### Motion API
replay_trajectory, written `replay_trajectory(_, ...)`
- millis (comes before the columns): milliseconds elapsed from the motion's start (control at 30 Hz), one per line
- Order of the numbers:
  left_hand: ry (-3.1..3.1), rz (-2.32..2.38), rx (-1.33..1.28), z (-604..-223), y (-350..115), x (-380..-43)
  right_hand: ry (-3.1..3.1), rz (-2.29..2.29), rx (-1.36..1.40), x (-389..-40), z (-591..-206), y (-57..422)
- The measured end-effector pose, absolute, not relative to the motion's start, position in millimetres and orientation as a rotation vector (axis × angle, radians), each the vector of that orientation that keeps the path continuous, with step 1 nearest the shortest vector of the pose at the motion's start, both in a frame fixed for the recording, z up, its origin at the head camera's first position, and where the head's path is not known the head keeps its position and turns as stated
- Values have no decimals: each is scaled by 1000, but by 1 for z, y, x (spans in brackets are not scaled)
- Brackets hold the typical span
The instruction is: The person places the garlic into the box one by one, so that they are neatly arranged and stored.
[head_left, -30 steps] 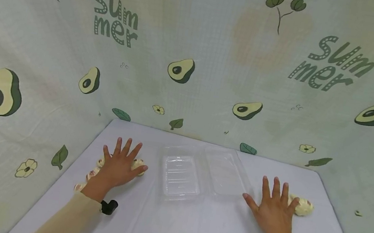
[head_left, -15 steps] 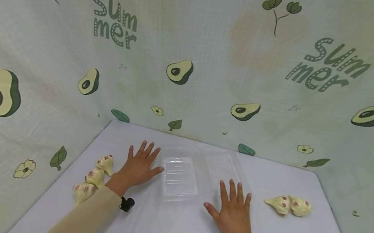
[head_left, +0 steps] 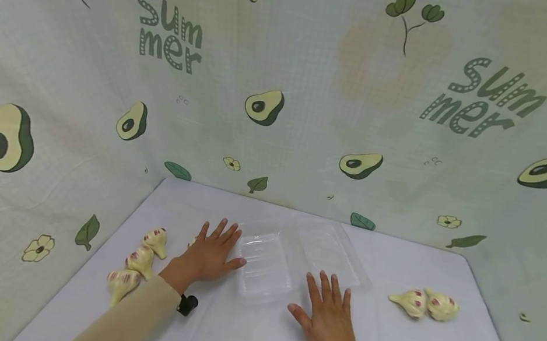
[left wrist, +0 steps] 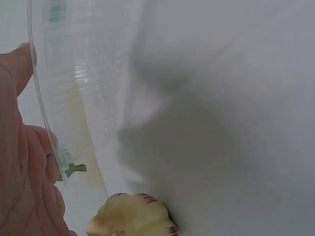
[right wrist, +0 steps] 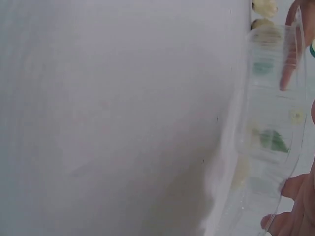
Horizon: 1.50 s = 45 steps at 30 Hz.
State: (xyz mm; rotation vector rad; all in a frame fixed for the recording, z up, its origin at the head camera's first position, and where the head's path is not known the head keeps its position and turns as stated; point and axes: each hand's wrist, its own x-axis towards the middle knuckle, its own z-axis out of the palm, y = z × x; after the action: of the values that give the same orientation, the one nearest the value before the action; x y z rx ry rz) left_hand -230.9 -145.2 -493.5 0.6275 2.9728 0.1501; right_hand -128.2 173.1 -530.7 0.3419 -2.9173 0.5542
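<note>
A clear plastic clamshell container (head_left: 267,267) lies unfolded on the white table, its lid (head_left: 330,252) laid out to the right. My left hand (head_left: 207,258) reaches over the container's left rim, fingers extended and thumb over the near left part. In the left wrist view its fingertips are right at the clear rim (left wrist: 40,105). My right hand (head_left: 332,326) is at the lid's near edge, its fingers fairly straight and slightly spread. A garlic bulb (head_left: 192,241) is mostly hidden behind my left hand; in the left wrist view a bulb (left wrist: 133,216) shows below the rim.
Left of my left forearm lie three garlic bulbs (head_left: 140,259) in a slanting row. Two more bulbs (head_left: 426,303) sit side by side at the right of the table. A cloth (head_left: 313,82) printed with avocados hangs around the back and sides.
Both hands have moved inward from above the garlic bulbs to the container, uncovering bulbs on both sides. The container's base has shifted slightly in the last half second.
</note>
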Motion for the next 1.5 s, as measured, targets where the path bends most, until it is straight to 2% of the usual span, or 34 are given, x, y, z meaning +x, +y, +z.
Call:
replay_trajectory(233,2977,236,691,-501,-144,-206,-2923,558,337,-138,-528,186)
replay_trajectory(633,2965,262,945,-518,-133,-162,-2958,638,291,-153,-518,208)
replay_trajectory(1033,3000,309,1182,-516,-121,-121,-2982,644,344,-172,-514,222)
replay_trajectory(1200,3017,343,1186,-509,-120,-126,-2943,636,427,-180,-514,225)
replay_trajectory(1500,2977,461,891,-494,-138,-174,-2887,626,415,-163,-516,208)
